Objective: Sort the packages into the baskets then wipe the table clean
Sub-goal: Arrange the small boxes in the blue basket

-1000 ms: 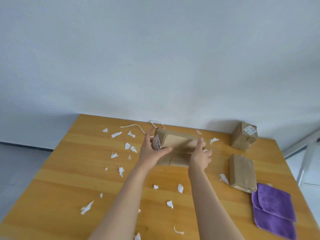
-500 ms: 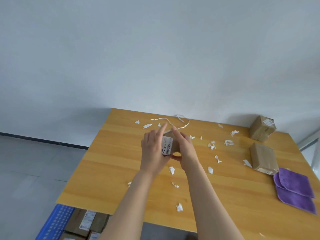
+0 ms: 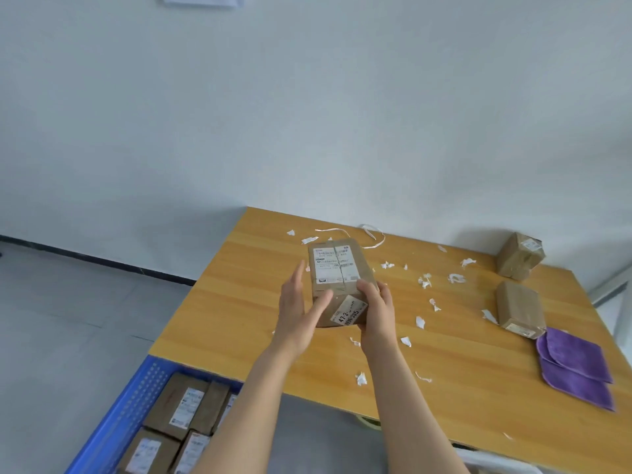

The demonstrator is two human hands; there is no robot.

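Note:
I hold a brown cardboard package (image 3: 337,268) with white labels above the wooden table (image 3: 239,302). My right hand (image 3: 374,306) grips its near right corner. My left hand (image 3: 297,302) rests against its left side, fingers spread and thumb across the front. Two more brown packages lie at the table's right: one (image 3: 519,255) near the wall, another (image 3: 519,308) closer to me. A blue basket (image 3: 126,405) on the floor at lower left holds several labelled packages. Two purple cloths (image 3: 574,367) lie at the right edge of the table.
White paper scraps (image 3: 424,280) are scattered over the table, with a white strip (image 3: 374,236) near the wall. The grey floor lies to the left. A white wall rises behind the table. A pale frame shows at the far right.
The package has been lifted off the table and turned label-up toward me. The view has swung left, bringing more of the blue basket into sight.

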